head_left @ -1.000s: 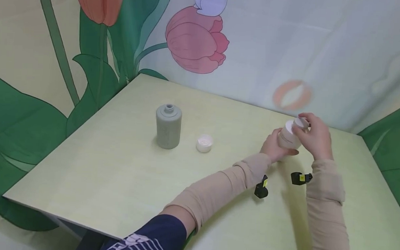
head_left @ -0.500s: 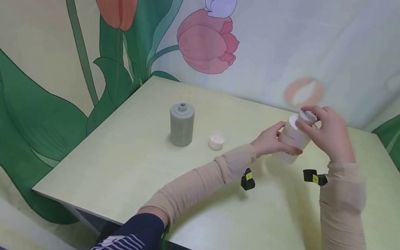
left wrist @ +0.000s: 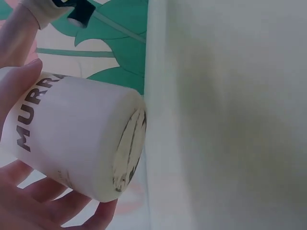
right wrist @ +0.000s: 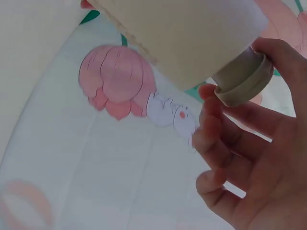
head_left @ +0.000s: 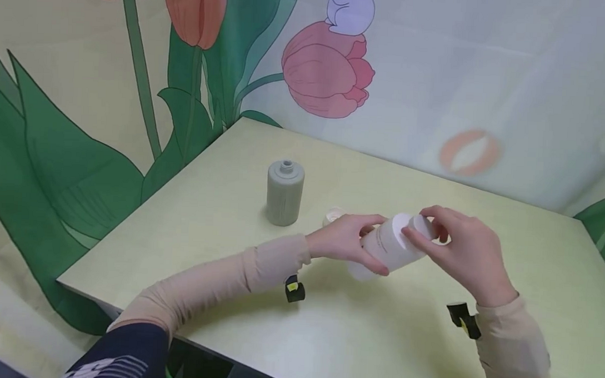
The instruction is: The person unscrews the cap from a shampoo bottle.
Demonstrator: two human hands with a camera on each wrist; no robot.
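A white bottle (head_left: 387, 243) is tilted in the air over the table, its neck end up and to the right. My left hand (head_left: 348, 238) grips it round the body, thumb on one side and fingers on the other. Dark letters mark the bottle (left wrist: 79, 129) in the left wrist view, where its worn base faces outward. With thumb and fingers my right hand (head_left: 467, 250) pinches the cap at its neck. In the right wrist view that cap (right wrist: 247, 84) sits at the neck; whether it is fully seated I cannot tell.
A grey bottle (head_left: 284, 196) with an uncovered neck stands upright on the pale table (head_left: 222, 192), left of the hands. Just behind my left hand, a small white cap (head_left: 333, 213) lies partly hidden. A curtain with printed tulips (head_left: 326, 73) borders the table's back edge.
Both hands have brought the white bottle left and nearer, and it now leans further over. My left hand has come in front of the loose cap. The head view has shifted slightly.
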